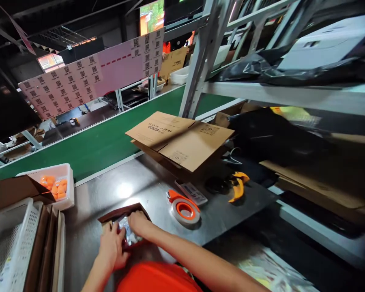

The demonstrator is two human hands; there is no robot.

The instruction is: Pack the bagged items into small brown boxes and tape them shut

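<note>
A small open cardboard box [124, 210] rests on the metal table in front of me. Inside it lies a clear plastic packet [128, 232] with bluish-white contents that I cannot make out. My left hand [112, 244] grips the box's left side, fingers bent over the edge. From the right, my right hand [139, 224] reaches into the box with curled fingers, closed against the packet; its fingertips are partly hidden. An orange tape dispenser [185, 211] with a roll of tape lies to the right of the box.
Flattened cardboard cartons [182, 138] lie across the back of the metal table [100, 198]. A white bin [68, 186] holds orange items. Near the left edge stands a white basket [9, 243]. Yellow-handled tool [239, 187] and grey device [193, 192] lie right. Behind runs a green conveyor [97, 152].
</note>
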